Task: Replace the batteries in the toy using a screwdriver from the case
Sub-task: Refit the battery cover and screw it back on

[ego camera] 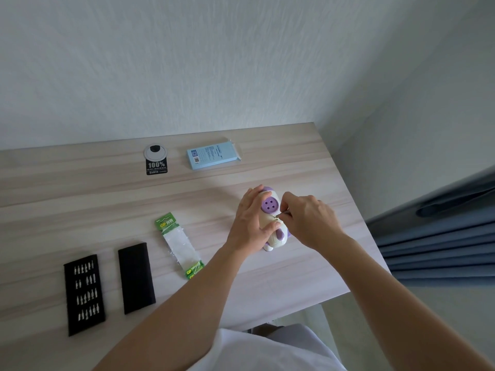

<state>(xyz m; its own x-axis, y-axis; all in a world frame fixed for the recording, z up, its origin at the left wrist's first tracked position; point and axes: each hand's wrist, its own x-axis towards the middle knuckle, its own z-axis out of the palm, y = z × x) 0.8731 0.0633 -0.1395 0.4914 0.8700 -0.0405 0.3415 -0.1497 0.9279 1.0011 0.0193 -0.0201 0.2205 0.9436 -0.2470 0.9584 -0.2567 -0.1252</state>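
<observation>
Bit tray (84,294): lying nearest us at the left of the table (80,210), its rows of bits showing, with the black case cover (136,278) lying just beside it.
Battery pack (182,247): lying between the case cover and the toy. Its clear middle is looking empty, though we cannot tell for sure.
Left hand (247,223): we are wrapping it round the toy's left side, with the thumb pressing on the body and pinning it to the table.
Toy (269,204): lying toward the table's right edge, between our two hands, its purple round part facing up.
Right hand (308,218): we are pinching the thin screwdriver (284,214), its tip meeting the toy's middle.
Handling: we are judging the toy to be a light, hard, smooth plastic shell, likely to slide or roll under twisting. Gripping it by the flanks, clear of the battery cover, seems best.
Blue box (213,156): lying well beyond, near the wall.
</observation>
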